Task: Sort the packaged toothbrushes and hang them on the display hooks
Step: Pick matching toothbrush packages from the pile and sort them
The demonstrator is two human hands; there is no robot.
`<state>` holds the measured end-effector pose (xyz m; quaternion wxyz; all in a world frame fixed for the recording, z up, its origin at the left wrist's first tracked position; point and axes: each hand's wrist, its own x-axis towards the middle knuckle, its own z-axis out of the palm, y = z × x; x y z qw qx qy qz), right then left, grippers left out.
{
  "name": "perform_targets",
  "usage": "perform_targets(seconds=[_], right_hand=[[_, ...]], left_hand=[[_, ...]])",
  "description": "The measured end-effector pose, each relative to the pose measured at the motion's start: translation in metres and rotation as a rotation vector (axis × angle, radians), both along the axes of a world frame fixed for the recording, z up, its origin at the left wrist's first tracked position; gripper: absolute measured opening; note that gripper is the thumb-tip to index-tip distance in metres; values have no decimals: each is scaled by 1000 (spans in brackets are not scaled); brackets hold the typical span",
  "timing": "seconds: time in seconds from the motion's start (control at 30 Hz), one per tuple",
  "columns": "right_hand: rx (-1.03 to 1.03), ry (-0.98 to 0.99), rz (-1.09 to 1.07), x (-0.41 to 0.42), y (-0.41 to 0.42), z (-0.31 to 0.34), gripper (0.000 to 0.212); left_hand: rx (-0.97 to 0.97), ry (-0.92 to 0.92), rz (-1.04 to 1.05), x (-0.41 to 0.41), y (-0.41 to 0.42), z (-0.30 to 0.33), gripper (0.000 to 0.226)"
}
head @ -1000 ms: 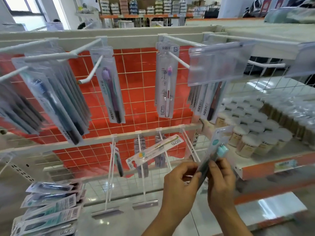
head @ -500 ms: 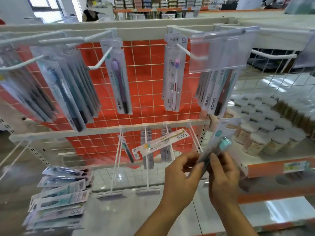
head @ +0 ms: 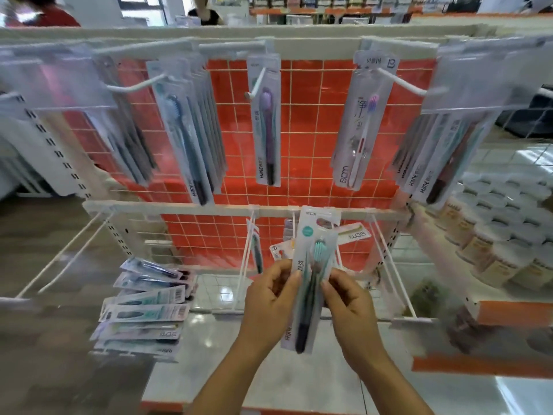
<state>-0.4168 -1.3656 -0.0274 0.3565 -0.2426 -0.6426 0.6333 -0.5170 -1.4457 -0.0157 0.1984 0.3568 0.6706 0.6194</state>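
Note:
Both my hands hold one packaged toothbrush (head: 311, 280) with a teal head and dark handle, upright in front of the lower rail. My left hand (head: 270, 298) pinches its left edge and my right hand (head: 348, 307) pinches its right edge. A pile of packaged toothbrushes (head: 146, 307) lies on the shelf at lower left. On the upper hooks hang a purple toothbrush pack (head: 267, 127), a pink-and-white pack (head: 360, 127), a thick bunch (head: 191, 136) at left and another bunch (head: 434, 157) at right. A white pack (head: 354, 235) lies across the lower hooks behind the held one.
Long white wire hooks (head: 392, 265) stick out toward me from the lower rail. An orange grid panel (head: 308, 145) backs the rack. Rows of white-lidded jars (head: 490, 241) fill the shelf at right. People stand beyond the rack at top left.
The held pack has turned from tilted right to nearly upright and now faces me. The view has shifted right and closer to the rack.

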Motion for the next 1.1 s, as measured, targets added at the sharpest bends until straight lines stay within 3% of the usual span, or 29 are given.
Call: perform_targets(seconds=[0.17, 0.33, 0.53, 0.77, 1.1], right_hand=[[56, -47, 36, -11, -15, -9, 23], [115, -111, 30, -18, -23, -14, 20], [151, -147, -95, -25, -40, -16, 17], [118, -127, -199, -39, -83, -26, 16], [152, -167, -253, -44, -114, -75, 14]], left_hand=[[-60, -1, 30, -15, -21, -14, 9], [-76, -29, 29, -23, -32, -23, 20], [-72, -15, -26, -32, -49, -27, 17], [-124, 131, -82, -54, -81, -33, 14], [-112, 127, -40, -45, -99, -77, 20]])
